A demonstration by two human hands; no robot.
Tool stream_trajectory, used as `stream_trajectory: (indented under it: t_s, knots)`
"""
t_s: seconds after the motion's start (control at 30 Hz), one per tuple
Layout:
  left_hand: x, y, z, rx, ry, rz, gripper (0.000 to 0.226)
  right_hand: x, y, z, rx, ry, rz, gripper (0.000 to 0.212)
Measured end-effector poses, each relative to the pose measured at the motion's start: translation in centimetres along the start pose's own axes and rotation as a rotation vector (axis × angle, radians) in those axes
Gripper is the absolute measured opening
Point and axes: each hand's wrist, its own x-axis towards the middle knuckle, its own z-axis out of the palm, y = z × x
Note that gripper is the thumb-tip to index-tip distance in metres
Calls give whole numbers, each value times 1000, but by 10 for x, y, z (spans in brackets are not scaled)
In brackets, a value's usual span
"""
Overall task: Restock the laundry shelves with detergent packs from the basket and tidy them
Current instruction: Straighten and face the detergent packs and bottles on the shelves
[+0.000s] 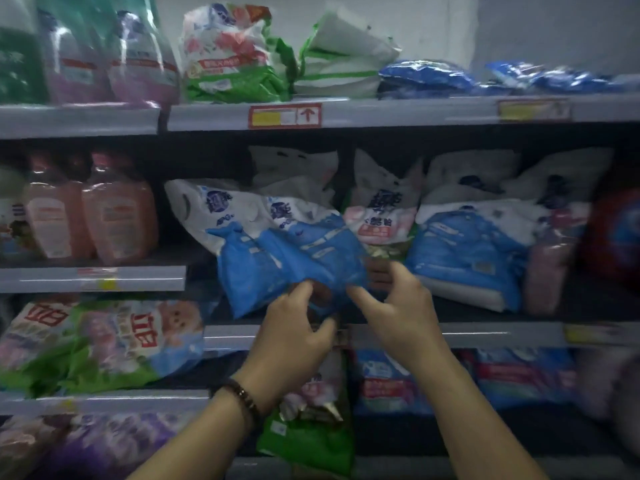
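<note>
Blue-and-white pack (256, 261) at the front of the middle shelf (485, 335), leaning tilted with its top corner to the left and its bottom edge out over the rim. Pinched along that bottom edge from both sides: left hand (294, 330) with fingers curled round the lower middle, right hand (401, 306) with thumb in front and fingers tucked behind the lower right corner.

Probably a soft pouch of powder: slack, crinkly, slippery film, a fair weight likely to slump toward the low end. Better taken by both lower corners or cradled under the bottom seam than by the loose top. No sign of anything fragile.

Overlapped on the right by a twin pack (318, 237), so two leaning together; unclear in the blur whether gripped singly or as a pair. One more blue pack (467, 258) standing near on the right. Behind, at least three white packs, too blurred to count surely. Two pink bottles (117, 220) on the neighbouring shelf to the left. One green pack (308, 438) below the left hand, touching it or not, cannot tell. Basket not in view.
</note>
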Motion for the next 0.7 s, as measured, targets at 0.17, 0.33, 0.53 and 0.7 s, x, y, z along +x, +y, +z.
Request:
stream_trajectory:
  t_s: [0.17,0.33,0.53,0.7]
  knots:
    - [4,48,80,-87,-220,-27,25,4,67,-105,-152,379,183,39]
    - [14,86,136,-123,-339,-59,15,23,121,-179,-265,645,357,58]
    - [19,102,156,-96,-372,-100,12,68,155,-224,-267,436,354,89]
    - [16,101,159,-36,-396,-128,12,96,178,-224,-302,317,306,101]
